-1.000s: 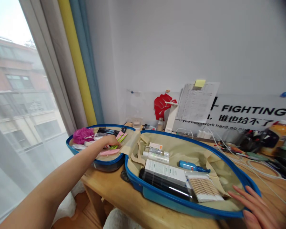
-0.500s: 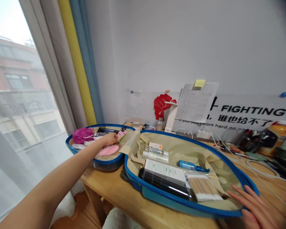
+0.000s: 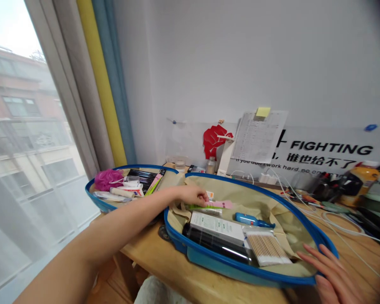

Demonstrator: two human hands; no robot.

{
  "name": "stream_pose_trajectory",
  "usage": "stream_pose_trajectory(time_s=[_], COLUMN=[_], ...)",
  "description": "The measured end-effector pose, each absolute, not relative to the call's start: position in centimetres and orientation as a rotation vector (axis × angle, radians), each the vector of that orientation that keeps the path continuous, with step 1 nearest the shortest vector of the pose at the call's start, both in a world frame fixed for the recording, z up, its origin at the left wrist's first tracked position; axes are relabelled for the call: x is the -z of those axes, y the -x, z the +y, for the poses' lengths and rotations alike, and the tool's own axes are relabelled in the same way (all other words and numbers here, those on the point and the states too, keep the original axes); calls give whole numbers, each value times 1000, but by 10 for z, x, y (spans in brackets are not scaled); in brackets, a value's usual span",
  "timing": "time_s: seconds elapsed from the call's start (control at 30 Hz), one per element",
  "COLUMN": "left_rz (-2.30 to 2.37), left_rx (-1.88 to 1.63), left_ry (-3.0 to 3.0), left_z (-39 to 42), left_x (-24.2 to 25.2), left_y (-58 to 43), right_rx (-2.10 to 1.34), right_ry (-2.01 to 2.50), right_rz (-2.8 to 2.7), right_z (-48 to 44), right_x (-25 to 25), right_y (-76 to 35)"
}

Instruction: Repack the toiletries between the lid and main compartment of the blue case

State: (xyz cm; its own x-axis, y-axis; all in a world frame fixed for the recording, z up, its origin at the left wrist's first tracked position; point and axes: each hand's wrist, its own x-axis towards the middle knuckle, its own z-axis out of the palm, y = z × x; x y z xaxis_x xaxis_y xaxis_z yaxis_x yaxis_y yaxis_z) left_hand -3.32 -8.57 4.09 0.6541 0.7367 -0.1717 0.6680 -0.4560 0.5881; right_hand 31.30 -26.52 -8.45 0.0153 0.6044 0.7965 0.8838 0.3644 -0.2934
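**Which items are placed so far, and what is left?**
Items are seen in both halves of an open blue-rimmed case [image 3: 240, 180], which is set on a wooden desk [image 3: 152, 253]. The right half, lined with beige fabric [image 3: 272, 207], is taken up by a black bottle [image 3: 209, 240], a white box [image 3: 217, 224], a blue tube [image 3: 248, 219] and a packet of cotton swabs [image 3: 266, 249]. More items are left in the left half [image 3: 96, 199]: a pink bath puff [image 3: 107, 180], a flat black pack [image 3: 142, 174] and white tubes [image 3: 123, 191].

**Where is the left hand [image 3: 193, 195], and is anything held?**
It is stretched across the gap and is held over the right half. Its fingers [image 3: 202, 196] are curled down and closed together beside a pink-and-green strip [image 3: 220, 204], which lies on the beige lining. Whether the strip is gripped or only touched cannot be told.

**And the right hand [image 3: 331, 276]?**
It is kept low at the near right edge of the case. Its fingers [image 3: 313, 257] are spread flat across the blue rim, and nothing is held by them.
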Motion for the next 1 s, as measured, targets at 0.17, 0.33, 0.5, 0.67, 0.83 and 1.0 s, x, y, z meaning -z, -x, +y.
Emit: stream_pose_trajectory(time_s=[0.17, 0.33, 0.5, 0.67, 0.83, 1.0], left_rz=[1013, 1025, 1025, 1041, 1064, 1107], left_rx=[42, 62, 16, 29, 40, -24], left_ry=[-2288, -2322, -2358, -2364, -2362, -2355], left_z=[-83, -79, -80, -80, -83, -90], left_x=[-15, -4, -1, -2, -6, -11], left_y=[7, 6, 8, 9, 10, 7], right_rx=[380, 374, 402, 373, 379, 366], right_ry=[1279, 1282, 1254, 1258, 1243, 1247], right_rz=[-1777, -1788, -1805, -1792, -1801, -1783], right_z=[-267, -267, -267, -267, -265, -264], right_x=[89, 91, 89, 88, 92, 91], right_y=[-316, -317, -315, -315, -319, -318])
